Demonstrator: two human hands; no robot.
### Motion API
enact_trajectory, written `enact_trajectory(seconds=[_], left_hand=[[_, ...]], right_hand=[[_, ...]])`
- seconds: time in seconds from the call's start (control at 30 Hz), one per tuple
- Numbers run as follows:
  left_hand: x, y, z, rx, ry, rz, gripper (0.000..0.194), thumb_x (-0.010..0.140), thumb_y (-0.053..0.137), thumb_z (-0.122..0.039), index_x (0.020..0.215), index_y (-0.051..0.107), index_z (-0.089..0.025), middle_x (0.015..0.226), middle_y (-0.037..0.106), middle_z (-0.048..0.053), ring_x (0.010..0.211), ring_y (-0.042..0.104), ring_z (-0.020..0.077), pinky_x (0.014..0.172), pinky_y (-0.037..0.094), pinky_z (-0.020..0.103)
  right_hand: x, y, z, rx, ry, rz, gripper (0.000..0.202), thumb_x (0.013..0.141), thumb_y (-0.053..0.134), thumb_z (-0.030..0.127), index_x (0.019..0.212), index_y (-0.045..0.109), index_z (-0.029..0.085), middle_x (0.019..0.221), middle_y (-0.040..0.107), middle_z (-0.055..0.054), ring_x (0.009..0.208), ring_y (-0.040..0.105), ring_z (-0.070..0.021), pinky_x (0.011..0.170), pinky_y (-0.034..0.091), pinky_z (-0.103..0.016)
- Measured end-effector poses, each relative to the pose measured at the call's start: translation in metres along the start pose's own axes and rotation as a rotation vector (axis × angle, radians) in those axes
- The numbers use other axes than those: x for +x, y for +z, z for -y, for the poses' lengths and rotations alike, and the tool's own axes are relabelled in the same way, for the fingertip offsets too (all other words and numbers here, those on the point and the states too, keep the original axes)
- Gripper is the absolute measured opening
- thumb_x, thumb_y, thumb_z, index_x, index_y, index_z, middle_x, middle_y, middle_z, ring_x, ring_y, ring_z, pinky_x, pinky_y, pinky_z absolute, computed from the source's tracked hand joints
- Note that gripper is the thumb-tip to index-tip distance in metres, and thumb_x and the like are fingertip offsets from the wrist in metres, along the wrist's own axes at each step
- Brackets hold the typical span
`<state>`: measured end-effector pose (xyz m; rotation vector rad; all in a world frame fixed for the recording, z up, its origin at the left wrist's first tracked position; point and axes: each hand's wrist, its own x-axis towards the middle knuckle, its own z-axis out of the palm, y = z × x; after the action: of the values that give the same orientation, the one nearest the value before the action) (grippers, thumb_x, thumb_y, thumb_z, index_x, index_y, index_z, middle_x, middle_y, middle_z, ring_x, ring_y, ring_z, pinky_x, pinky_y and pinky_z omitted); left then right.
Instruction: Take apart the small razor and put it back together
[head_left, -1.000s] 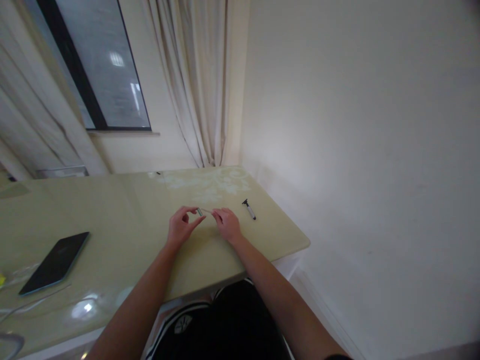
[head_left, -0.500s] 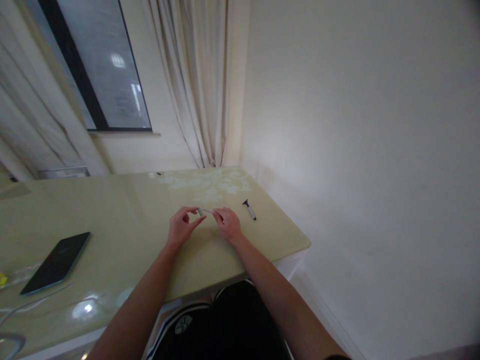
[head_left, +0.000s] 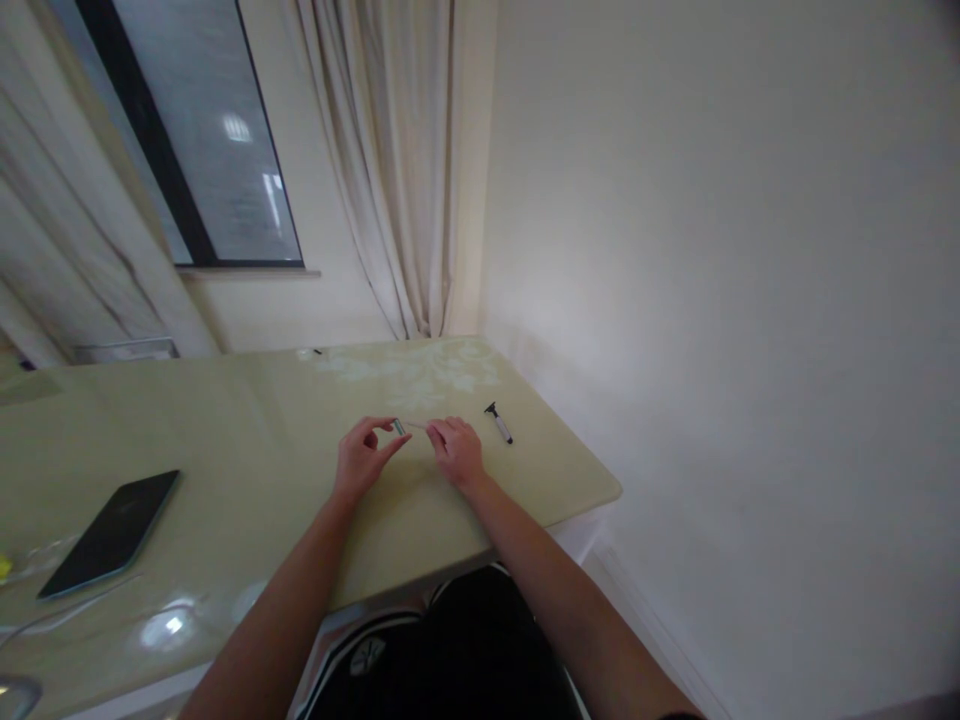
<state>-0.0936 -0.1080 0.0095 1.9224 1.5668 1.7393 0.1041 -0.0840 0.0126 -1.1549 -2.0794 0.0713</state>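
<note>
Between the thumb and forefinger of my left hand (head_left: 363, 456) is a small, short bar-like piece (head_left: 399, 427), held by its two ends above the table. My right hand (head_left: 456, 450) pinches a thin, light stick (head_left: 415, 425) whose far end points left at the small piece. Whether the stick touches the piece is too small to tell. To the right of my right hand, a razor (head_left: 499, 422) with a dark head and a grey handle lies on the pale green table (head_left: 262, 430).
A dark flat tablet-like object (head_left: 112, 533) lies on the left of the table. Clear plastic with a yellow bit (head_left: 6, 568) and a pale cable (head_left: 67, 612) are near the left edge. A tiny dark item (head_left: 317, 351) sits at the back edge. A wall stands at the right.
The view has tilted slightly. Both hands keep nearly the same place and the same hold, with the stick still between them.
</note>
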Motion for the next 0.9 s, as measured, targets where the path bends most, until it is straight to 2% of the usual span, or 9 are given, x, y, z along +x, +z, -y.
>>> enact_trajectory(seconds=[0.47, 0.6, 0.9], left_hand=[[0.0009, -0.0017, -0.0056, -0.005, -0.029, -0.015, 0.042, 0.075, 0.079, -0.059, 0.095, 0.074, -0.023, 0.081, 0.07, 0.001, 0.051, 0.042, 0.0107, 0.05, 0.037, 0.025], [0.0011, -0.0014, -0.0052, -0.013, -0.024, -0.017, 0.043, 0.075, 0.08, -0.059, 0.095, 0.074, -0.022, 0.082, 0.07, 0.001, 0.051, 0.041, 0.0104, 0.05, 0.037, 0.025], [0.0008, -0.0008, -0.0033, -0.015, -0.037, -0.007, 0.044, 0.074, 0.08, -0.06, 0.095, 0.075, -0.022, 0.083, 0.071, 0.001, 0.051, 0.041, 0.0101, 0.05, 0.037, 0.025]], right_hand=[[0.0008, -0.0001, -0.0006, 0.036, -0.021, 0.031, 0.035, 0.109, 0.043, 0.039, 0.112, 0.074, 0.023, 0.098, 0.073, -0.007, 0.094, 0.062, -0.0204, 0.085, 0.041, -0.031], [0.001, -0.0004, 0.0001, 0.005, 0.014, 0.016, 0.035, 0.11, 0.043, 0.038, 0.11, 0.074, 0.022, 0.097, 0.073, -0.008, 0.093, 0.062, -0.021, 0.084, 0.04, -0.032], [0.0006, 0.0012, -0.0005, 0.012, -0.027, 0.028, 0.034, 0.109, 0.045, 0.04, 0.111, 0.074, 0.023, 0.096, 0.071, -0.007, 0.094, 0.059, -0.0213, 0.085, 0.039, -0.032]])
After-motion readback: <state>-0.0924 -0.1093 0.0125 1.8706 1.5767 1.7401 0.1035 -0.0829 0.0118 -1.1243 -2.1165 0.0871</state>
